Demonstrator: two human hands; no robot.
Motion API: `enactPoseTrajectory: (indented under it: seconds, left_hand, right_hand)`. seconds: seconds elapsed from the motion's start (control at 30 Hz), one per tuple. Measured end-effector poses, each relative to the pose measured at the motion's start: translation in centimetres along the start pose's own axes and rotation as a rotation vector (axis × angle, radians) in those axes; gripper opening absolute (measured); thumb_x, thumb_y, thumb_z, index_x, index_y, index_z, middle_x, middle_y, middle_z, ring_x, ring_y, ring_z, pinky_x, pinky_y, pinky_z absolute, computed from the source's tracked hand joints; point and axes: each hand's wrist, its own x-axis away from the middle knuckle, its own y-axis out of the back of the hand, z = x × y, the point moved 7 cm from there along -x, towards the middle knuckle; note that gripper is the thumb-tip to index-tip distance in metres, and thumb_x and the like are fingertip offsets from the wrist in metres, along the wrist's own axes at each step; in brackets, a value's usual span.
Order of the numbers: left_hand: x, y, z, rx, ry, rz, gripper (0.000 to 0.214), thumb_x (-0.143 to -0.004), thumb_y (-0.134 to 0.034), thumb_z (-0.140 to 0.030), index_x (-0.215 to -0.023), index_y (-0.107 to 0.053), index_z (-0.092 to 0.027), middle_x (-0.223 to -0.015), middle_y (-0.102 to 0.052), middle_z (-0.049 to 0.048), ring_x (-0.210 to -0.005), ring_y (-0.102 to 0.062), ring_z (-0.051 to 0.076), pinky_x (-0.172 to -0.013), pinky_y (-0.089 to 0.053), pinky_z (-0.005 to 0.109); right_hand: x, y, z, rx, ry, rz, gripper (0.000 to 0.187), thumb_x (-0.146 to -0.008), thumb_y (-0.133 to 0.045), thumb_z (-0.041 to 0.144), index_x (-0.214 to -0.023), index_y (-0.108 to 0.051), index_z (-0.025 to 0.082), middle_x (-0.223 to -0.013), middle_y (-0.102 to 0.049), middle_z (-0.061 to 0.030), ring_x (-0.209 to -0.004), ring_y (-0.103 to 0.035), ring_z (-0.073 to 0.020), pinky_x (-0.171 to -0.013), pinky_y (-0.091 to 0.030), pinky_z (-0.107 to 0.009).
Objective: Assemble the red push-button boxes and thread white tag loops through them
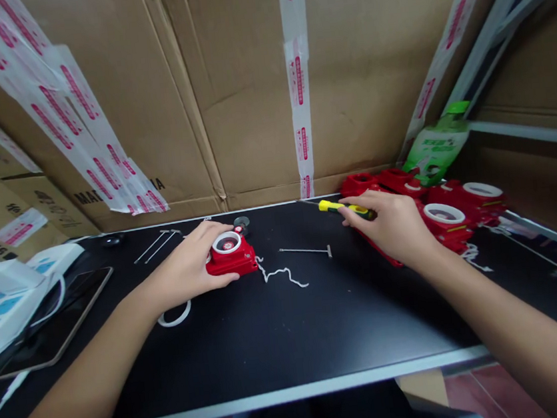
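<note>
My left hand (pixel 192 266) is wrapped round a small red plastic housing (pixel 233 253) with a white ring on top, which rests on the black table (pixel 292 328). My right hand (pixel 393 223) reaches to the back right and its fingers close on the handle of a yellow screwdriver (pixel 341 207) lying on the table. A loose white ring (pixel 175 317) lies just under my left wrist. A curled white cord (pixel 280 273) and a thin metal pin (pixel 306 251) lie between my hands.
A heap of red housings (pixel 452 210) with white rings lies at the back right, beside a green pouch (pixel 439 145). Thin metal rods (pixel 156 244) lie at the back left. A phone (pixel 57 321) and white boxes (pixel 1 294) sit at the left. Cardboard walls (pixel 244 85) close the back.
</note>
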Motion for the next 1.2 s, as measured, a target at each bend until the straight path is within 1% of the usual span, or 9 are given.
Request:
enactPoseTrajectory:
  seconds: [0.1, 0.17, 0.27, 0.4, 0.53, 0.7, 0.8, 0.9, 1.2]
  left_hand:
    - [0.0, 1.4, -2.7, -0.079, -0.121, -0.146, 0.052, -0.091, -0.076, -0.036, -0.137, -0.057, -0.02, -0.136, -0.063, 0.0139, -0.126, -0.06, 0.033, -0.11, -0.05, 0.052]
    - [-0.1, 1.4, -5.1, -0.119, -0.215, -0.202, 0.031, -0.097, -0.066, -0.025, -0.128, -0.063, -0.02, -0.129, -0.067, 0.0124, -0.121, -0.061, 0.03, -0.109, -0.05, 0.05]
    - [-0.7, -1.6, -8.6, -0.156, -0.342, -0.017, 0.021, -0.103, -0.058, -0.018, -0.122, -0.067, -0.019, -0.122, -0.072, 0.0106, -0.114, -0.063, 0.027, -0.105, -0.051, 0.046]
    - [-1.9, -6.3, -10.9, -0.198, -0.419, 0.163, 0.02, -0.103, -0.066, -0.025, -0.122, -0.07, -0.018, -0.118, -0.074, 0.0089, -0.111, -0.063, 0.029, -0.097, -0.053, 0.044]
    - [-3.3, -8.2, -11.1, -0.113, -0.361, 0.159, 0.01, -0.102, -0.062, -0.016, -0.098, -0.071, -0.016, -0.1, -0.072, 0.0089, -0.098, -0.063, 0.027, -0.088, -0.053, 0.041]
    - [-3.2, -7.6, -11.0, 0.021, -0.241, 0.126, 0.013, -0.084, -0.065, -0.008, -0.084, -0.06, -0.019, -0.086, -0.064, 0.0036, -0.084, -0.059, 0.023, -0.074, -0.049, 0.033]
    - [-2.8, -6.5, -10.3, 0.278, -0.119, 0.105, 0.02, -0.077, -0.063, -0.006, -0.074, -0.05, -0.021, -0.077, -0.056, -0.002, -0.071, -0.052, 0.016, -0.063, -0.041, 0.029]
    - [-2.8, -5.6, -9.7, 0.402, -0.054, 0.052, 0.022, -0.082, -0.053, -0.005, -0.07, -0.044, -0.021, -0.074, -0.053, -0.003, -0.066, -0.05, 0.013, -0.062, -0.04, 0.028]
    - [-3.1, -5.0, -8.7, 0.541, 0.096, -0.121, 0.01, -0.088, -0.062, -0.014, -0.08, -0.063, -0.02, -0.077, -0.061, -0.0017, -0.066, -0.054, 0.014, -0.062, -0.042, 0.028]
  right_hand:
    - [0.4, -1.2, 1.3, 0.06, 0.113, 0.014, 0.034, -0.104, -0.058, 0.038, -0.119, -0.08, 0.016, -0.112, -0.078, -0.0141, -0.095, -0.075, -0.029, -0.087, -0.057, -0.041]
    - [0.7, -2.3, 1.9, 0.121, 0.124, 0.094, 0.036, -0.106, -0.055, 0.035, -0.124, -0.077, 0.013, -0.117, -0.077, -0.0155, -0.096, -0.075, -0.0282, -0.085, -0.057, -0.039]
    - [1.2, -3.9, 2.3, 0.352, 0.075, 0.288, 0.035, -0.108, -0.05, 0.031, -0.124, -0.076, 0.014, -0.117, -0.076, -0.015, -0.092, -0.076, -0.0284, -0.075, -0.056, -0.037]
    - [0.5, -4.6, 3.2, 0.453, 0.094, 0.379, 0.023, -0.103, -0.057, 0.023, -0.103, -0.078, 0.013, -0.097, -0.075, -0.0158, -0.081, -0.074, -0.0298, -0.066, -0.051, -0.036]
    - [-1.1, -5.8, 5.7, 0.434, 0.235, 0.41, 0.025, -0.103, -0.056, 0.022, -0.102, -0.076, 0.007, -0.109, -0.07, -0.0241, -0.101, -0.07, -0.0359, -0.084, -0.052, -0.043]
    - [-0.1, -8.9, 9.4, 0.258, 0.472, 0.544, 0.019, -0.102, -0.066, 0.031, -0.111, -0.075, 0.016, -0.116, -0.07, -0.0123, -0.107, -0.066, -0.027, -0.092, -0.051, -0.036]
    - [1.2, -9.8, 10.2, 0.202, 0.466, 0.548, 0.019, -0.106, -0.057, 0.022, -0.108, -0.073, 0.013, -0.113, -0.069, -0.014, -0.103, -0.066, -0.0263, -0.089, -0.051, -0.036]
    - [2.1, -9.9, 10.5, 0.147, 0.439, 0.541, 0.017, -0.104, -0.055, 0.013, -0.099, -0.071, 0.012, -0.106, -0.068, -0.0141, -0.095, -0.067, -0.025, -0.085, -0.052, -0.035]
    - [1.8, -9.0, 9.0, -0.007, 0.303, 0.528, 0.006, -0.09, -0.065, 0.009, -0.089, -0.066, 0.015, -0.095, -0.07, -0.0113, -0.087, -0.067, -0.0245, -0.077, -0.049, -0.033]
